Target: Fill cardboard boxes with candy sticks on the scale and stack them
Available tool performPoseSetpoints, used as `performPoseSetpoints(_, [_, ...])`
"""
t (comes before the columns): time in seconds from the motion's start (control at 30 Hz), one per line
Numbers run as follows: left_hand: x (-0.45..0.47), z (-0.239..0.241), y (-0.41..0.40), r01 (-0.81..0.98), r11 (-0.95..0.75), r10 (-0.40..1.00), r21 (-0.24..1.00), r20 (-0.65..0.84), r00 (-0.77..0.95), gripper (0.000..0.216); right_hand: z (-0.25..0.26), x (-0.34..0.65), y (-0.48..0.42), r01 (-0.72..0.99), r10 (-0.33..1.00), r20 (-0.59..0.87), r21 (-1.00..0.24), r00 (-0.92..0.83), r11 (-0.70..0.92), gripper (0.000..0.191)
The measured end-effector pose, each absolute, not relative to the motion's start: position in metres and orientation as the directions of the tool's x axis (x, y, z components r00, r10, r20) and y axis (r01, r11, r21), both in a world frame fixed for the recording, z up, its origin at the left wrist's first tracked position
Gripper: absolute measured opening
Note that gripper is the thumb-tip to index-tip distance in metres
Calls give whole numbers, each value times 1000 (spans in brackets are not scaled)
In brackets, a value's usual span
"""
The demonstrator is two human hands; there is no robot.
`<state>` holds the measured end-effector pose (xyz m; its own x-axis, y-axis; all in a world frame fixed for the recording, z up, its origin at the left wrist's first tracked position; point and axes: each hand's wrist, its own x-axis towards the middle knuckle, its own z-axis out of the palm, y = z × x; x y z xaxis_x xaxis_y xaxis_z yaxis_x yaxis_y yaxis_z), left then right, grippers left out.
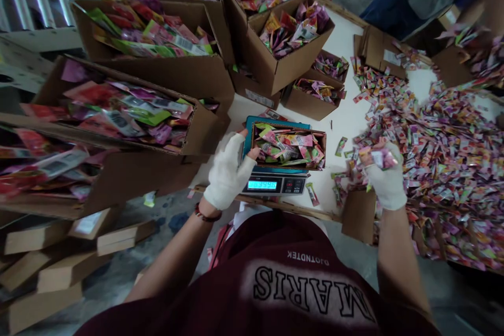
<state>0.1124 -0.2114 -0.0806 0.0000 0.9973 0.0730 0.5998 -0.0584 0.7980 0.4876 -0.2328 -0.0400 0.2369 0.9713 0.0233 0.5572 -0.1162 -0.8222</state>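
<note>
Box [290, 148] on scale [275, 185], left hand [228, 170] at edge; right hand [384, 176] seemingly gripping sachets [377, 157].

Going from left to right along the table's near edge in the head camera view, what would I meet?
Big open carton of packets → left hand → small box on the scale → right hand holding sachets → loose sachet heap.

small carton [290, 146] of sachets on scale [275, 184]
</note>
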Motion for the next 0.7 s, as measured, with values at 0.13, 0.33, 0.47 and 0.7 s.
performPoseSetpoints(0.13, [115,-93,-214,503,114,994,857,-98,-57,66,-51,502,-254,945,996,-48,-315,74,-86,73])
performPoseSetpoints(0.33, [135,-96,-204,400,172,977,900,-207,45,67,-58,412,-236,866,875,-66,-199,-479,459,37])
performPoseSetpoints(0.47, [148,-95,-188,311,164,977,936,-197,78,74,-79,386,-196,887,822,-352,-53,-447,459,35])
performPoseSetpoints(0.7, [163,-117,-170,-18,354,935,935,-354,7,69,-80,454,-127,944,920,-268,82,-287,319,29])
